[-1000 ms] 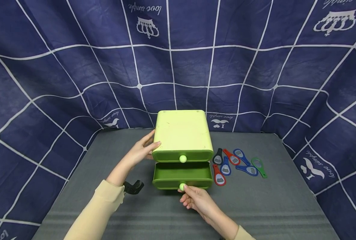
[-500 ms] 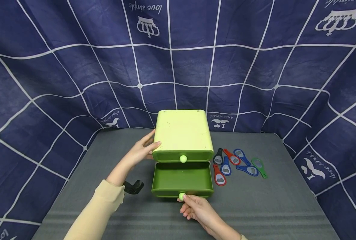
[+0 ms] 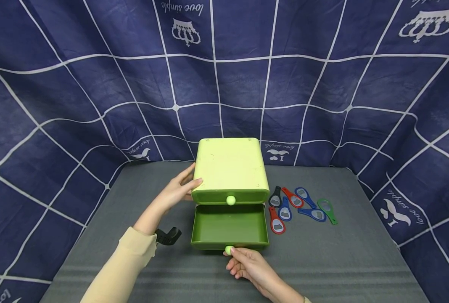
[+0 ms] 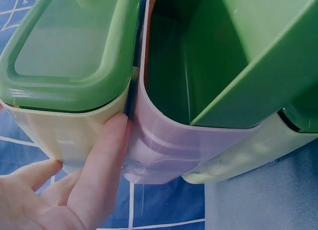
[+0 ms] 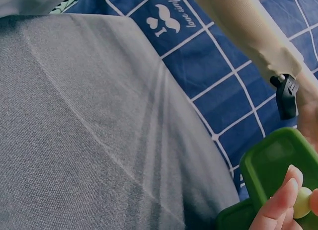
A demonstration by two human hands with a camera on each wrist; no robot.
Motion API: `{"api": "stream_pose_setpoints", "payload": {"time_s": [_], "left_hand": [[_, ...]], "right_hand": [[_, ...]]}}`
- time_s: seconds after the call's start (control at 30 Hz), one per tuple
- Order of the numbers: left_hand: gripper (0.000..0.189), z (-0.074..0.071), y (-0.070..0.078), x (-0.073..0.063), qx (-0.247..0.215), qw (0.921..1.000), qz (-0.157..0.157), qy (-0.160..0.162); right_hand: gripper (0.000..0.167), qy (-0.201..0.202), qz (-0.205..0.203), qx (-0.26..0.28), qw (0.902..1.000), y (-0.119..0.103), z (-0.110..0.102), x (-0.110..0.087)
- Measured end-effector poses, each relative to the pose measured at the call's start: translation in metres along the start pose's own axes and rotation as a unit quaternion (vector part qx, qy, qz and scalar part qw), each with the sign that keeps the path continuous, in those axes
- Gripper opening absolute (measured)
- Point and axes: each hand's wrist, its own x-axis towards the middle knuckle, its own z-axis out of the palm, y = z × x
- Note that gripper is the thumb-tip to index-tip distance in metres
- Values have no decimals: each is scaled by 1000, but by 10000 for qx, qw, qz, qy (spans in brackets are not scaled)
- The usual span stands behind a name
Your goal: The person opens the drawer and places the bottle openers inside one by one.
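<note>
A light-yellow cabinet [image 3: 230, 164] with green drawer fronts stands mid-table. Its top drawer [image 3: 213, 197] is closed; the drawer [image 3: 230, 227] below is pulled well out, and its visible inside is bare. My right hand [image 3: 252, 265] pinches that drawer's round light-green knob [image 5: 302, 202] between thumb and fingertips. My left hand [image 3: 175, 191] rests against the cabinet's left side, thumb at the top front edge. In the left wrist view its fingers [image 4: 102, 165] lie nearly straight on the top tier, above a pinkish tier [image 4: 169, 150] holding the pulled-out drawer.
Several bottle openers lie right of the cabinet, among them a black one [image 3: 275, 198], a red one [image 3: 276, 221] and a green one [image 3: 326, 210]. A black wrist device [image 3: 168, 236] hangs by the left sleeve. Blue checked cloth [image 3: 239, 84] surrounds the grey table [image 3: 342, 261].
The lower drawer has slid out toward me with my right hand on its knob, mostly in the first half second and slightly after. My left hand stays in place on the cabinet.
</note>
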Motion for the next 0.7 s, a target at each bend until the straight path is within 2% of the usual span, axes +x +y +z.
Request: {"api": "stream_pose_setpoints", "payload": {"time_s": [0.27,0.4,0.57,0.7], "left_hand": [[79,0,0,0,-26,10000,-42,14],[79,0,1,-1,-48,10000,-53,18],[78,0,2,-2,-49,9999,-86,30],[79,0,3,-2,-45,9999,-104,25]], "right_hand": [[52,-122,-12,-2,9999,4,-3,0],[49,-268,54,-244,9993,9,-11,-3],[43,-382,336,-757,9958,18,-32,-9],[38,-325,534,-917,9938,21,-56,-13]]}}
